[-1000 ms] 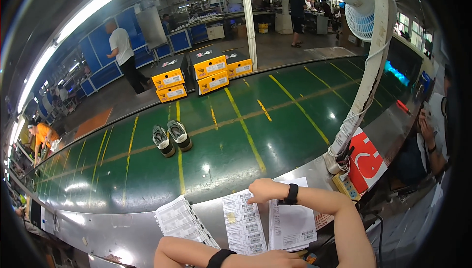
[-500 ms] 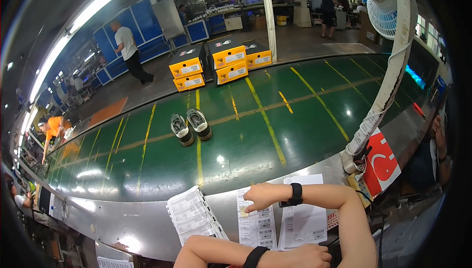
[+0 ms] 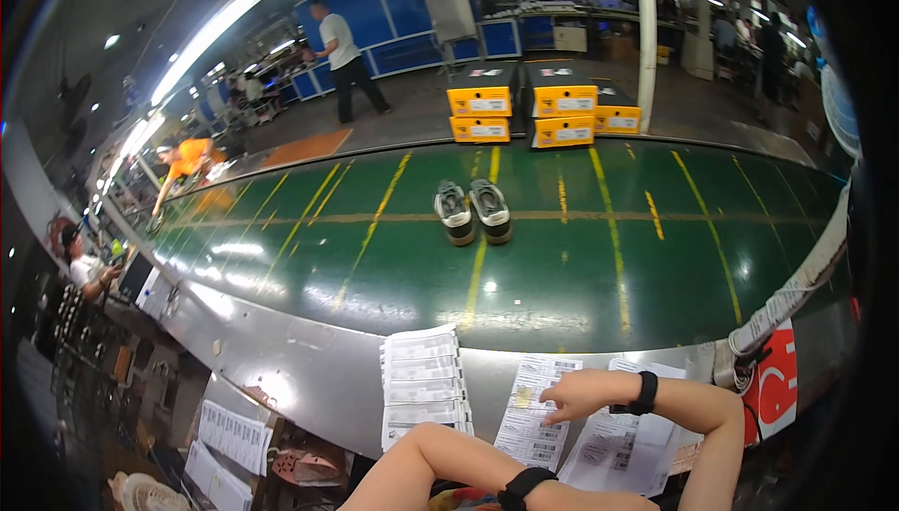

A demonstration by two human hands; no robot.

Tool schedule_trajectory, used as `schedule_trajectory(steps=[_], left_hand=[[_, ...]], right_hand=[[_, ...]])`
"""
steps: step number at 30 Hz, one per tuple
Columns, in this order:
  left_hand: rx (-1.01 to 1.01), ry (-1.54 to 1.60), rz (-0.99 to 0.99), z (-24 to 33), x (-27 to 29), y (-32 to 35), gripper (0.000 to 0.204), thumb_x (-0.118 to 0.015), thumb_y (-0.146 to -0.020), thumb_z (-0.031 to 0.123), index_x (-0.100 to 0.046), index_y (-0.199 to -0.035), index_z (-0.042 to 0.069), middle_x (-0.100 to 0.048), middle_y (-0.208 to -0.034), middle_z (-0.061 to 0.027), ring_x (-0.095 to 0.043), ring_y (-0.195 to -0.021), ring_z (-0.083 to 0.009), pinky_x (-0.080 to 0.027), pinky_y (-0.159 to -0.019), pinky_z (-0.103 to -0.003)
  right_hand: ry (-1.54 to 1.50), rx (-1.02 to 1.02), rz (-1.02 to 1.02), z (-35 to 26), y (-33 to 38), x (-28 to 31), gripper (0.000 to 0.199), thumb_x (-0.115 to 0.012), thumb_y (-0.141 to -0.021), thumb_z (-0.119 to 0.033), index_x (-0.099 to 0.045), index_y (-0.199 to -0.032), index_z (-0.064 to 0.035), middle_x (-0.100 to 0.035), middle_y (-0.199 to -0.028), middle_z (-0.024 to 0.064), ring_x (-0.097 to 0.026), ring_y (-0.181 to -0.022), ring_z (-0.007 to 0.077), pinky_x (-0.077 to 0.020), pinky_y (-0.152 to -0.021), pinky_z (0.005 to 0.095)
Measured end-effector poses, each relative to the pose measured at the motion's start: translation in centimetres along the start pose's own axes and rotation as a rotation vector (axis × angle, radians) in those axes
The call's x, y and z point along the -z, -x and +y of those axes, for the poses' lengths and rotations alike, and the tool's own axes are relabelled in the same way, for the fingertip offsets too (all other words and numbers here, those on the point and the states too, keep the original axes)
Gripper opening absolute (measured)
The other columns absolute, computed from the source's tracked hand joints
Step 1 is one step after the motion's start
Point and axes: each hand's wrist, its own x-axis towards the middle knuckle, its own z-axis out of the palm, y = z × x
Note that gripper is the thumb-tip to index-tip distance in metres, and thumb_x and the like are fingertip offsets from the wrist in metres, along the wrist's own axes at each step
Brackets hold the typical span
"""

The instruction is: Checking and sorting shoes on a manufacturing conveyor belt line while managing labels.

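One right hand [image 3: 582, 395], fingers loosely parted, at label sheet [image 3: 526, 431], lower right; one left hand [image 3: 604, 499], bottom edge, hold I cannot tell.

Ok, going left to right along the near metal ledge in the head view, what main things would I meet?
Stack of printed sheets, barcode sheet, pile of white papers, foot of the white pole, red-and-white panel.

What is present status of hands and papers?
Right hand at label sheet, contact unclear. Left hand partly out of view. Paper stack alongside, partly hidden by right arm.
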Motion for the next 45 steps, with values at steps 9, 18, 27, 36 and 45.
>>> schedule_trajectory(steps=[9,18,27,36,45], left_hand=[[-0.392,-0.445,0.1,1.0,-1.2,-1.2,0.016,-0.059,-0.089,0.023,-0.06,-0.085,0.007,-0.051,-0.079,-0.012,-0.053,-0.073,-0.0315,-0.042,-0.062,-0.041],[-0.507,-0.411,0.009,0.1,-1.7,-3.6,0.025,-0.057,-0.088,0.025,-0.054,-0.073,0.005,-0.053,-0.074,-0.0143,-0.053,-0.069,-0.034,-0.042,-0.061,-0.042],[-0.224,0.004,-0.296,1.2,-0.8,-4.0,0.022,-0.062,-0.08,0.023,-0.059,-0.074,0.002,-0.058,-0.067,-0.0144,-0.055,-0.073,-0.0371,-0.042,-0.065,-0.045],[-0.432,-0.322,-0.274,4.9,-2.5,-6.9,0.022,-0.056,-0.069,0.033,-0.052,-0.075,0.012,-0.052,-0.077,-0.0034,-0.049,-0.079,-0.0223,-0.035,-0.068,-0.037],[-0.704,-0.212,-0.348,4.6,-2.1,-6.5,0.023,-0.057,-0.071,0.021,-0.059,-0.091,0.01,-0.055,-0.086,-0.0043,-0.053,-0.087,-0.0215,-0.04,-0.068,-0.036]], right_hand=[[-0.066,0.019,0.026,0.0,1.3,0.3,0.055,-0.055,-0.09,-0.051,-0.06,-0.115,-0.0028,-0.069,-0.088,0.0187,-0.066,-0.083,0.0372,-0.0517,-0.073,0.0453],[0.006,-0.024,-0.061,0.2,1.1,0.1,0.059,-0.053,-0.091,-0.054,-0.057,-0.124,-0.0053,-0.069,-0.103,0.0156,-0.065,-0.094,0.0356,-0.0515,-0.081,0.0415],[-0.086,-0.087,0.008,1.7,3.2,-2.4,0.052,-0.057,-0.088,-0.049,-0.061,-0.117,-0.0067,-0.068,-0.095,0.0195,-0.065,-0.091,0.0384,-0.0512,-0.077,0.0481],[0.026,0.092,0.154,1.8,-0.7,-3.7,0.042,-0.068,-0.08,-0.042,-0.07,-0.077,0.0007,-0.067,-0.071,0.0157,-0.064,-0.07,0.033,-0.0496,-0.064,0.0433],[0.032,-0.025,0.143,2.3,-0.1,-4.3,0.043,-0.067,-0.079,-0.041,-0.069,-0.074,0.0014,-0.067,-0.068,0.0159,-0.064,-0.065,0.0294,-0.0498,-0.061,0.0405]])
